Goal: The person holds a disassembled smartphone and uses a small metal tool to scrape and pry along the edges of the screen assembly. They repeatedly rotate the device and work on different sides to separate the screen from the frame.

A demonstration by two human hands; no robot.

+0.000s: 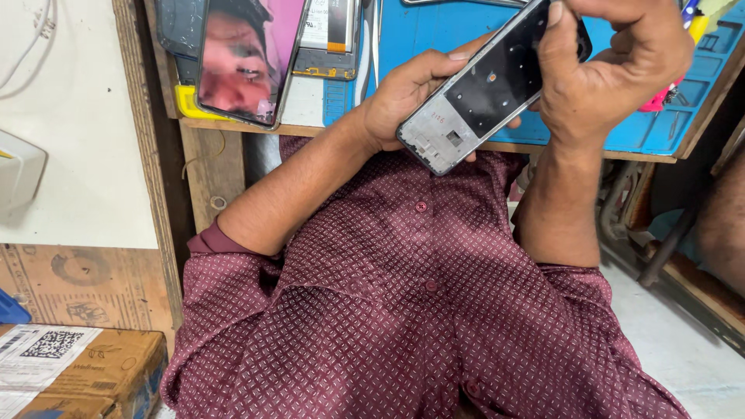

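1. Head view: the left hand (407,97) cups a bare phone frame (485,89) from beneath, its fingers wrapped round the lower edge.
2. The right hand (613,66) grips the frame's upper end, fingers curled tight over it. The frame is held tilted, above the near edge of the worktop (256,128).
3. A blue mat (434,31) covers the worktop; a detached phone screen (244,58) leans at its left. A cardboard box (77,372) sits on the floor.

Maroon shirt (403,326) with small white diamond pattern; blue work mat (434,31); grey-and-black phone frame (485,89).
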